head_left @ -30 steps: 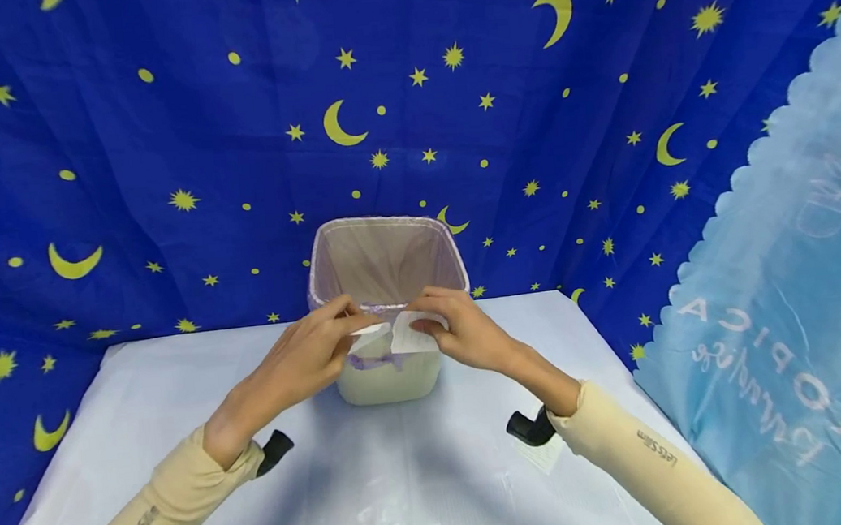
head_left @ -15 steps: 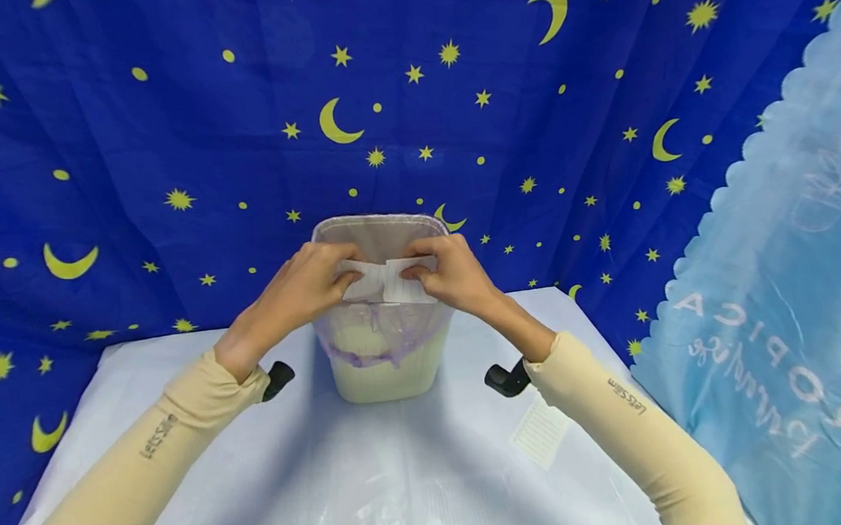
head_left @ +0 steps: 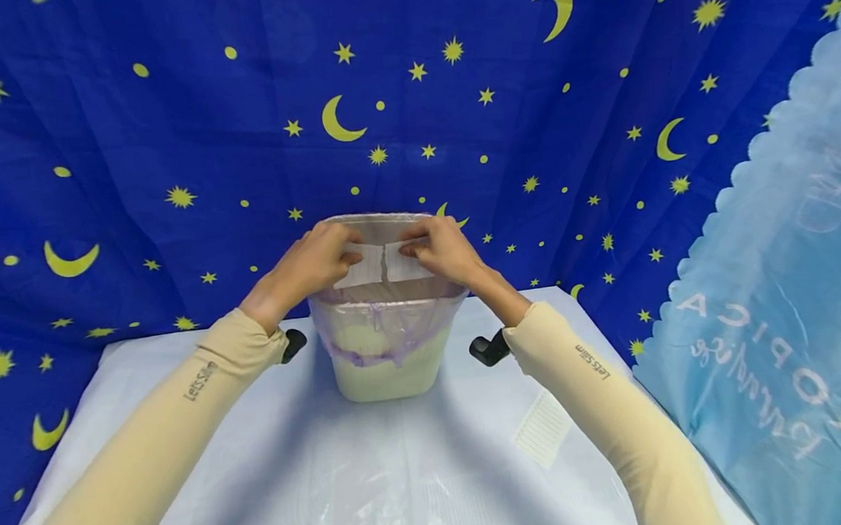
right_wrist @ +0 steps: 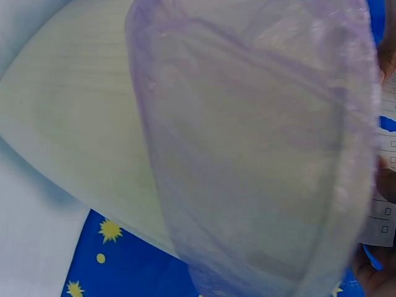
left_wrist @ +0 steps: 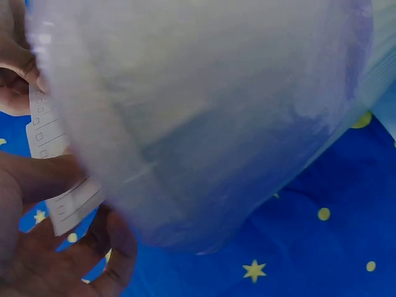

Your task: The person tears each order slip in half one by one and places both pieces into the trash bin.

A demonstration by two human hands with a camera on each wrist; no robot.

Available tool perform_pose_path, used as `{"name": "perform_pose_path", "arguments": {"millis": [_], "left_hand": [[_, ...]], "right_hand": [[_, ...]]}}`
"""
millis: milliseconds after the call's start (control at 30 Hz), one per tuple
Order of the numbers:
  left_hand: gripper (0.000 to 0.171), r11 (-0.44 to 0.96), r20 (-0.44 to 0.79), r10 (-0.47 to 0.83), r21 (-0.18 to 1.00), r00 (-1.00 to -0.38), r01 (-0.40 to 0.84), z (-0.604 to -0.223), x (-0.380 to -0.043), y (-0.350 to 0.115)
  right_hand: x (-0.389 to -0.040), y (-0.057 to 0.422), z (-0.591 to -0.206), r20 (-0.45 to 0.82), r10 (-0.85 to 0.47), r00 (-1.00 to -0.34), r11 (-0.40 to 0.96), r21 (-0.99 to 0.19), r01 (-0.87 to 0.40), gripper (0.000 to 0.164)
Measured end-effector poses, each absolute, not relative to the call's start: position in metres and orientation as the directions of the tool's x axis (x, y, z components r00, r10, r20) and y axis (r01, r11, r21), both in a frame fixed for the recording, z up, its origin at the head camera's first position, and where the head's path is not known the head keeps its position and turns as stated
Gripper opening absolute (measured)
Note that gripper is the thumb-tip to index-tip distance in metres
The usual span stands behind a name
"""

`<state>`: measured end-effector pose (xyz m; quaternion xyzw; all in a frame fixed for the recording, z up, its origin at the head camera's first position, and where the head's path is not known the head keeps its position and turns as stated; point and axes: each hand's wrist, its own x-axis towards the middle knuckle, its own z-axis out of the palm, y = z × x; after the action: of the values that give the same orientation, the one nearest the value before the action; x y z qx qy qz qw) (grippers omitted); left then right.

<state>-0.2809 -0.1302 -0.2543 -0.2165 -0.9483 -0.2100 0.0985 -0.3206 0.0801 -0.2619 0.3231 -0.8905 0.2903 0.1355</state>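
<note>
Over the mouth of a pale waste bin (head_left: 385,380), a white printed sheet of paper (head_left: 361,268) hangs between both hands. A ragged tear runs down its middle, and blue background shows through the gap in the right wrist view. My left hand (head_left: 316,260) pinches the left part between thumb and fingers. The right part (head_left: 404,265) is pinched by my right hand (head_left: 443,249). Small printed boxes line the paper (left_wrist: 52,139) in the left wrist view. A thin purple bin liner (right_wrist: 247,142) is folded over the bin's rim.
Another printed sheet (head_left: 544,429) lies on the white-covered table (head_left: 378,493), near the right forearm. A blue curtain (head_left: 236,145) with moons and stars stands close behind the bin. A light blue cloth (head_left: 796,285) hangs at the right. Black wrist devices (head_left: 488,349) stick out below the sleeves.
Both hands have moved forward and up from the bin's near rim to over its opening, carrying the paper. The tear between the two parts shows more plainly, and the table sheet is more exposed.
</note>
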Motion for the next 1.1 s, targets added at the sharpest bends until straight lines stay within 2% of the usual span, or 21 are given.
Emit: {"name": "perform_pose_path", "arguments": {"millis": [233, 500, 767, 967, 1100], "left_hand": [[0.025, 0.856, 0.26, 0.356, 0.295, -0.898, 0.425, -0.264, -0.296, -0.131], [0.022, 0.851, 0.203, 0.44, 0.219, -0.875, 0.478, -0.275, -0.307, -0.131], [0.017, 0.844, 0.086, 0.461, 0.266, -0.883, 0.466, -0.28, -0.308, -0.132], [0.013, 0.838, 0.083, 0.455, 0.297, -0.886, 0.458, -0.276, -0.305, -0.131], [0.006, 0.829, 0.137, 0.461, 0.286, -0.877, 0.48, -0.273, -0.3, -0.13]], "right_hand": [[-0.335, 0.078, -0.272, 0.366, -0.541, -0.757, 0.641, -0.403, -0.653, 0.012], [-0.346, 0.083, -0.281, 0.262, -0.597, -0.758, 0.689, -0.317, -0.652, 0.01], [-0.346, 0.085, -0.286, 0.194, -0.616, -0.763, 0.689, -0.336, -0.642, 0.013], [-0.342, 0.086, -0.285, 0.178, -0.612, -0.771, 0.68, -0.38, -0.627, 0.014], [-0.337, 0.087, -0.284, 0.215, -0.609, -0.763, 0.659, -0.397, -0.638, 0.012]]}}
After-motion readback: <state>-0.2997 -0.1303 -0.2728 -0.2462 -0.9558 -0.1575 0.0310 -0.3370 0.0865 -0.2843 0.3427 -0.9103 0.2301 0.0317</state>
